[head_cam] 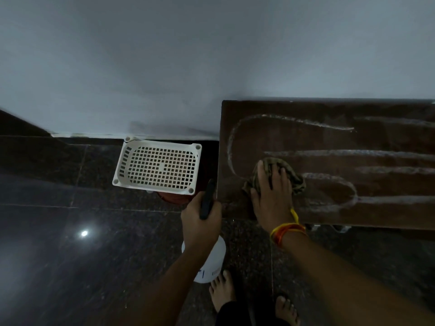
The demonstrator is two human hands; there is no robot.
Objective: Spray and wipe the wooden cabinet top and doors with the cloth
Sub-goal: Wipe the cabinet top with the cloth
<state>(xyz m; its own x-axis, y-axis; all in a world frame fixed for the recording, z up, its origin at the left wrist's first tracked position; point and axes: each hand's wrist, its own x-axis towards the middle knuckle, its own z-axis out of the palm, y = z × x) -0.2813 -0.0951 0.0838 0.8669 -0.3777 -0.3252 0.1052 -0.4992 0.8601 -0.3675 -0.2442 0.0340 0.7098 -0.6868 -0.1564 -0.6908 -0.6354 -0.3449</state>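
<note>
Floor: dark polished stone floor [70, 231] fills the left and lower part of the view, with one bright light reflection on it at lower left.
Wall: plain pale grey wall [164, 55] runs across the top, meeting the floor at a dark skirting strip.
Basket: white perforated plastic basket [158, 166] sits against the skirting, just left of the cabinet's left edge; something reddish-brown shows under its near right corner, too dim to identify.
Left hand: left hand [200, 220] is closed around the black trigger head of a white plastic spray bottle [210, 264], held off the cabinet's front left corner above the floor; the bottle body hangs below the wrist.
Feet: two bare feet [222, 290] stand on the floor at bottom centre.
Right hand: right hand [270, 194] lies palm down, fingers spread, pressing on a crumpled olive-brown cloth [292, 175]; orange and yellow threads circle the wrist.
Cloth position: on the cabinet top, near its front left corner.
Cabinet: dark brown wooden cabinet top [341, 142] stands against the wall at right, marked with pale looping streaks of residue across its surface. Doors are not visible from this angle.
</note>
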